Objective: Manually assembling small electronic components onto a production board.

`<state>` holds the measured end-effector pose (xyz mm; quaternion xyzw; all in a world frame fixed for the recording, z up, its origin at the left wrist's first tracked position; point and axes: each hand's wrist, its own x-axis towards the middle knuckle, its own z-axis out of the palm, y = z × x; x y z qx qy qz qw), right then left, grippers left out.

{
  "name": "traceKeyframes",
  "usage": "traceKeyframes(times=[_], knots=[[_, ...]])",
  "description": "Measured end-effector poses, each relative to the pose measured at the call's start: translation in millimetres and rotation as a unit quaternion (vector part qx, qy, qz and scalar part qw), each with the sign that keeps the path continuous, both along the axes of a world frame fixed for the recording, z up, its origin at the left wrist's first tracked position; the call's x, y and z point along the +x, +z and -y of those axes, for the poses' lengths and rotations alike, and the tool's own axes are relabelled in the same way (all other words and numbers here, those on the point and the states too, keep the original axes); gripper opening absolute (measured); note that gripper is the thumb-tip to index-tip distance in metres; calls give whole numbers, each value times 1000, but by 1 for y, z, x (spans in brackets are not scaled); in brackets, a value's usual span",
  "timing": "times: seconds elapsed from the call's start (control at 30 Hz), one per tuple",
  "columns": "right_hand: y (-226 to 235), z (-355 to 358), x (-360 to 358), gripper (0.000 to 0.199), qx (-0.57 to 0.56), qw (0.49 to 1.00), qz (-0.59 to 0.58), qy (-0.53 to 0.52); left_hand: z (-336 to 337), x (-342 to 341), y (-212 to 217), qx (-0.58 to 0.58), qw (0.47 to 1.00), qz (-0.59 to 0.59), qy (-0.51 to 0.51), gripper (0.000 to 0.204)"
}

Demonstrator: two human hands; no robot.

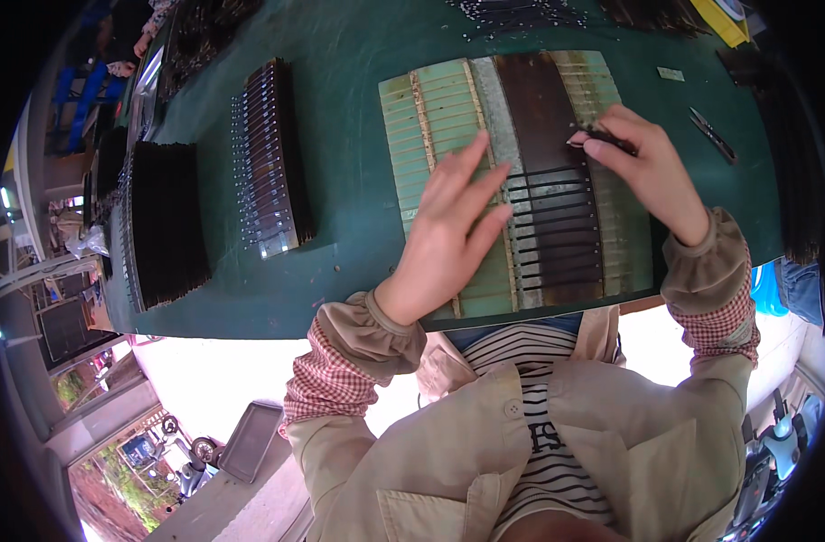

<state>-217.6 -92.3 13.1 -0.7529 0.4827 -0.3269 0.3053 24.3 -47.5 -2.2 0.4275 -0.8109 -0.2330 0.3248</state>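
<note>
A pale green slotted board (pixel 397 108) lies on the table before me, with a dark brown band (pixel 534 95) down its middle. Across the board's nearer half lie several thin black wires (pixel 557 212), side by side. My left hand (pixel 448 230) is over the board's left part with its fingers spread, holding nothing; whether its fingertips touch the surface is hard to tell. Above the board's right side, my right hand (pixel 652 163) pinches a few thin black wires (pixel 623 142) with small pale tips. Their far parts are hidden by the fingers.
On the green table (pixel 340 208), a row of wires with silvery ends (pixel 266 158) lies left of the board. Beyond it is a black stack (pixel 167 221). Loose wires (pixel 521 14) lie at the back. Snips (pixel 712 134) and a small pale green piece (pixel 671 74) lie to the right.
</note>
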Motion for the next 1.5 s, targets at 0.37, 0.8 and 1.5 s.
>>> traceKeyframes(times=[0.37, 0.8, 1.5], knots=[[14, 5, 14, 12, 201, 970, 118, 69, 21, 1, 0, 119, 981, -150, 16, 13], [-9, 11, 19, 16, 123, 991, 42, 39, 14, 1, -2, 5, 999, -25, 33, 23], [19, 18, 23, 15, 278, 945, 116, 127, 34, -10, 8, 315, 929, -191, -33, 13]])
